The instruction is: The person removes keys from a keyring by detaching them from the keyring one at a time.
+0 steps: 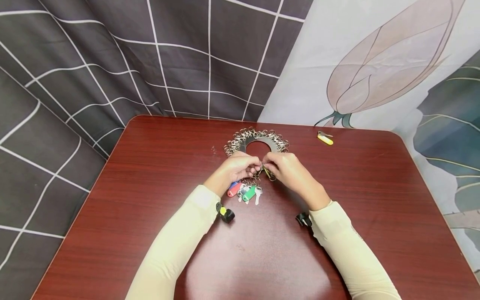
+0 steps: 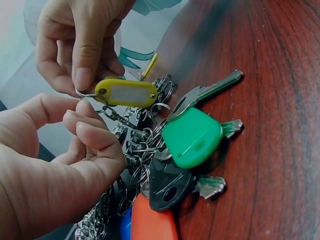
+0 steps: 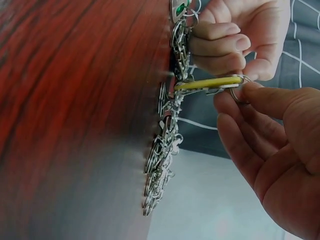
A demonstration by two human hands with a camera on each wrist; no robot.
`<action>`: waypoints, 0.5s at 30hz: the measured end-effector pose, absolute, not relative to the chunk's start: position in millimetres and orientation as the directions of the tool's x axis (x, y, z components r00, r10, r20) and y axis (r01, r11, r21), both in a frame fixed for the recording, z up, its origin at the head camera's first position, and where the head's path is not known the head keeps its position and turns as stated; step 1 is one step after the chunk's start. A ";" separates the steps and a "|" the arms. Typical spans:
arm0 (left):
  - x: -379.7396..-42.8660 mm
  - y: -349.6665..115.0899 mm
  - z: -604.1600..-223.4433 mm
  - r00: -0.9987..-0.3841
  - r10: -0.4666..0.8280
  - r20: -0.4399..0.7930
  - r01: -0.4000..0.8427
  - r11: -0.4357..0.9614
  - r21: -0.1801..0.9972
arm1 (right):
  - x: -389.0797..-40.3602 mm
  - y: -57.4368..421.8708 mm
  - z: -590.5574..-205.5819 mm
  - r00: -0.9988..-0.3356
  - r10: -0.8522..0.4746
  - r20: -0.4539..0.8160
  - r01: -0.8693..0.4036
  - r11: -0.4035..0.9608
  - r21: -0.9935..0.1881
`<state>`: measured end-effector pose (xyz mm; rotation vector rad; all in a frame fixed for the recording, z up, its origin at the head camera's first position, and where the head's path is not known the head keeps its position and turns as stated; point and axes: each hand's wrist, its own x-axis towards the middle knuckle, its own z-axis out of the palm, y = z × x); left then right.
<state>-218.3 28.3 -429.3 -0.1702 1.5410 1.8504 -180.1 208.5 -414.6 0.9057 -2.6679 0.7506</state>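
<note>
My left hand (image 1: 240, 167) and right hand (image 1: 288, 168) meet at the near side of a round grey plate (image 1: 269, 141) fringed with metal clasps and split rings. A yellow key tag (image 2: 126, 93) hangs from a split ring (image 3: 240, 93). The right thumb and fingers pinch this ring, and the left thumb and forefinger pinch at its edge, partly hiding it. A metal key lies under the yellow tag in the right wrist view. By the left hand hang a green key tag (image 2: 192, 137), a black-headed key (image 2: 170, 185), a red tag (image 1: 234, 190) and a blue tag (image 2: 126, 224).
Another yellow tag with a key (image 1: 325, 138) lies apart at the table's back right. The reddish-brown table (image 1: 150, 200) has a rounded far edge. Behind it hang a dark checked curtain (image 1: 180, 54) and a white flower-patterned cloth (image 1: 315, 54).
</note>
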 end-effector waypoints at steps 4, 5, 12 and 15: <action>-217.3 28.7 -428.1 -0.748 0.426 -0.508 -0.565 -0.007 0.825 | -180.0 209.2 -414.5 -0.802 -0.478 0.357 -0.595 0.682 -0.425; -217.0 29.0 -427.9 -0.753 0.424 -0.503 -0.556 -0.001 0.831 | -179.9 209.3 -414.5 -0.807 -0.471 0.356 -0.589 0.683 -0.432; -213.0 30.4 -425.8 -0.823 0.393 -0.410 -0.423 0.057 0.904 | -180.9 210.0 -416.8 -0.850 -0.400 0.342 -0.523 0.715 -0.464; -211.4 29.9 -426.0 -0.855 0.375 -0.359 -0.351 0.093 0.932 | -181.0 209.6 -417.7 -0.866 -0.370 0.337 -0.496 0.724 -0.480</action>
